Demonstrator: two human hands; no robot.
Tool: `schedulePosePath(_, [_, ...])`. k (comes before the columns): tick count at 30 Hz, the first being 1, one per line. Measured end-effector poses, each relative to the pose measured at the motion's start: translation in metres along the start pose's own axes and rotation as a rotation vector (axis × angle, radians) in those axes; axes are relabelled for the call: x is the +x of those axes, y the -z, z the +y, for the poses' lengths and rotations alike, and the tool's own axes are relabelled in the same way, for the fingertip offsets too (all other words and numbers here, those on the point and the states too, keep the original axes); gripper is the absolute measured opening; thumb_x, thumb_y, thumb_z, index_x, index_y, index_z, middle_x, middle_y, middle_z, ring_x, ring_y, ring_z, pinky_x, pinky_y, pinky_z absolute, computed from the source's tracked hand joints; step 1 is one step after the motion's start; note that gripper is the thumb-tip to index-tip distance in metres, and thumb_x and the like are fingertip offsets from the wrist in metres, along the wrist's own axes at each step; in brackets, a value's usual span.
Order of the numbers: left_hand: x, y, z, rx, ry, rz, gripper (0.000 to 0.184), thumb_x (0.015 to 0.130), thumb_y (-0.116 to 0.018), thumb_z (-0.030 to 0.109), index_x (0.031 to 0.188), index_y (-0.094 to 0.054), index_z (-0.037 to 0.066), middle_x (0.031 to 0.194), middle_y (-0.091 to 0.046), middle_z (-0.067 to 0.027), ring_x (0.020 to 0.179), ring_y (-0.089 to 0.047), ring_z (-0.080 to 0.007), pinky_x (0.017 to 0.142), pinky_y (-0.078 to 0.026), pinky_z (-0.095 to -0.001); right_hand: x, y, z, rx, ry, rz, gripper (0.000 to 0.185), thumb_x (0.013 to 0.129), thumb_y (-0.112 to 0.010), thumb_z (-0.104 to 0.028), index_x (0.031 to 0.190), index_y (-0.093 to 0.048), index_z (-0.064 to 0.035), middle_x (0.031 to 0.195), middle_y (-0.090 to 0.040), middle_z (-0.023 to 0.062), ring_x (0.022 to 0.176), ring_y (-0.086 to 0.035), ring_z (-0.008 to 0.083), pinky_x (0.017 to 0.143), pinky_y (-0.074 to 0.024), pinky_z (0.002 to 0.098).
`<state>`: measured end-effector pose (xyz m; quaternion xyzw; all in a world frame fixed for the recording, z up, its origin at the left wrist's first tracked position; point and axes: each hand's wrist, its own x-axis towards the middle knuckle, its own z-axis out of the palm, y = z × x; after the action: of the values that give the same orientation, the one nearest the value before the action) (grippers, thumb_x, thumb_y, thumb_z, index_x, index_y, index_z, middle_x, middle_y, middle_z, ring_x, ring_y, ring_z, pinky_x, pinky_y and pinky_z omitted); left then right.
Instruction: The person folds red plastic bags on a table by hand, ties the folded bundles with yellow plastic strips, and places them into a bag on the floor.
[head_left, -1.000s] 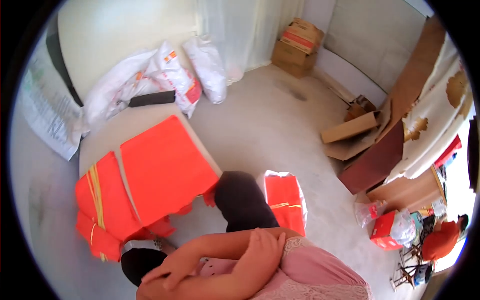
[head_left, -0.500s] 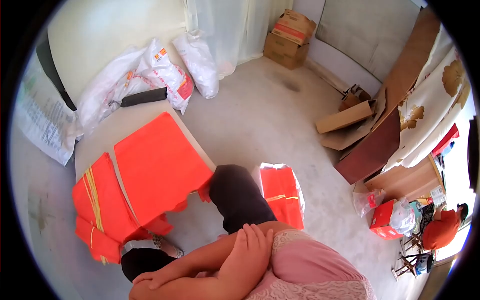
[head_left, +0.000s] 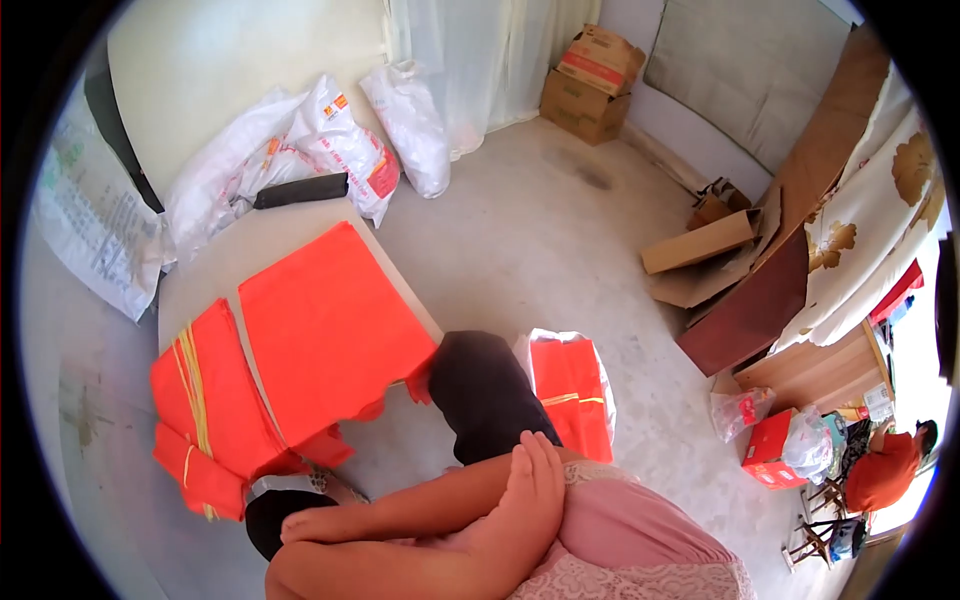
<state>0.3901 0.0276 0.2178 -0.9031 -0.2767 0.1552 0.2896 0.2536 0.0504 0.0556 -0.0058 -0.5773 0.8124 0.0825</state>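
My arms are crossed over my lap. My left hand (head_left: 533, 478) lies on my right arm near the lace-edged pink sleeve, its fingers stretched out side by side. My right hand (head_left: 312, 524) rests on my left arm near the elbow, fingers laid flat and partly hard to make out. Neither hand holds an object. In front of my knees, stacked red sheets (head_left: 335, 325) lie on a pale low table (head_left: 205, 268). Beside them are red bundles (head_left: 228, 375) tied with yellow string.
A white bag of tied red sheets (head_left: 568, 385) stands by my knee. White sacks (head_left: 345, 140) and a black roll (head_left: 300, 191) lie behind the table. Cardboard boxes (head_left: 587, 100) stand at the back, flattened cardboard (head_left: 700, 245) at right. A person in red (head_left: 885, 470) sits far right.
My crossed arms have shifted slightly. The left hand's fingers reach higher up and closer together, and the right hand has moved up along my left arm. The view has tilted a little.
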Motion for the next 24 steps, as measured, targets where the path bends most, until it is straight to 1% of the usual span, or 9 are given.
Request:
schedulePosePath(3, [0.000, -0.004, 0.001, 0.061, -0.012, -0.031, 0.052, 0.100, -0.050, 0.024, 0.145, -0.056, -0.001, 0.133, -0.065, -0.0208, 0.127, -0.061, -0.0353, 0.110, -0.048, -0.0436, -0.007, 0.000, 0.001, -0.029, -0.016, -0.013, 0.028, 0.104, -0.056, -0.030, 0.105, -0.066, -0.0045, 0.091, -0.066, 0.0060, 0.089, -0.063, 0.0159, 0.078, -0.0500, 0.0339])
schedulePosePath(10, [-0.003, -0.019, 0.001, -0.130, 0.084, 0.037, 0.052, 0.100, -0.050, 0.025, 0.145, -0.056, 0.000, 0.133, -0.065, -0.0204, 0.126, -0.061, -0.0351, 0.110, -0.047, -0.0432, -0.018, 0.004, -0.011, -0.085, -0.008, -0.043, 0.029, 0.107, -0.054, -0.032, 0.107, -0.065, -0.0053, 0.094, -0.065, 0.0039, 0.092, -0.060, 0.0140, 0.082, -0.0494, 0.0323])
schedulePosePath(16, [-0.003, -0.023, 0.007, -0.159, 0.112, 0.065, 0.051, 0.100, -0.050, 0.025, 0.145, -0.056, 0.001, 0.132, -0.065, -0.0201, 0.125, -0.061, -0.0349, 0.110, -0.047, -0.0429, -0.031, 0.020, -0.042, -0.288, -0.013, -0.135, 0.031, 0.109, -0.051, -0.034, 0.109, -0.063, -0.0059, 0.098, -0.063, 0.0022, 0.096, -0.058, 0.0123, 0.085, -0.0489, 0.0310])
schedulePosePath(18, [-0.003, -0.024, 0.008, -0.161, 0.122, 0.066, 0.051, 0.101, -0.050, 0.025, 0.145, -0.056, 0.001, 0.132, -0.065, -0.0200, 0.125, -0.061, -0.0348, 0.109, -0.047, -0.0428, -0.035, 0.017, -0.051, -0.296, 0.012, -0.120, 0.031, 0.110, -0.051, -0.035, 0.110, -0.063, -0.0061, 0.099, -0.063, 0.0016, 0.097, -0.058, 0.0118, 0.086, -0.0487, 0.0305])
schedulePosePath(20, [-0.003, -0.024, 0.008, -0.163, 0.123, 0.072, 0.051, 0.101, -0.050, 0.025, 0.145, -0.056, 0.001, 0.132, -0.065, -0.0199, 0.125, -0.062, -0.0347, 0.109, -0.047, -0.0427, -0.039, -0.006, -0.054, -0.289, 0.014, 0.006, 0.032, 0.111, -0.050, -0.036, 0.111, -0.062, -0.0064, 0.101, -0.062, 0.0014, 0.098, -0.057, 0.0117, 0.087, -0.0484, 0.0300])
schedulePosePath(21, [-0.004, -0.024, 0.009, -0.165, 0.126, 0.071, 0.051, 0.101, -0.050, 0.025, 0.145, -0.056, 0.001, 0.132, -0.065, -0.0198, 0.125, -0.062, -0.0347, 0.109, -0.047, -0.0426, -0.041, -0.016, -0.053, -0.285, 0.015, 0.070, 0.033, 0.111, -0.050, -0.037, 0.112, -0.062, -0.0065, 0.103, -0.062, 0.0013, 0.099, -0.057, 0.0117, 0.088, -0.0483, 0.0298])
schedulePosePath(23, [-0.003, -0.025, 0.009, -0.170, 0.132, 0.073, 0.051, 0.101, -0.050, 0.026, 0.145, -0.056, 0.001, 0.132, -0.065, -0.0197, 0.125, -0.062, -0.0346, 0.109, -0.047, -0.0425, -0.036, -0.020, -0.022, -0.191, -0.010, 0.059, 0.034, 0.112, -0.049, -0.038, 0.113, -0.061, -0.0066, 0.105, -0.062, 0.0019, 0.100, -0.057, 0.0114, 0.089, -0.0480, 0.0294])
schedulePosePath(24, [-0.003, -0.025, 0.010, -0.171, 0.133, 0.075, 0.050, 0.101, -0.049, 0.026, 0.145, -0.056, 0.002, 0.132, -0.065, -0.0197, 0.125, -0.062, -0.0346, 0.109, -0.047, -0.0425, -0.022, -0.005, 0.018, -0.101, -0.034, -0.016, 0.035, 0.112, -0.049, -0.039, 0.115, -0.060, -0.0066, 0.107, -0.062, 0.0027, 0.101, -0.056, 0.0111, 0.090, -0.0479, 0.0293])
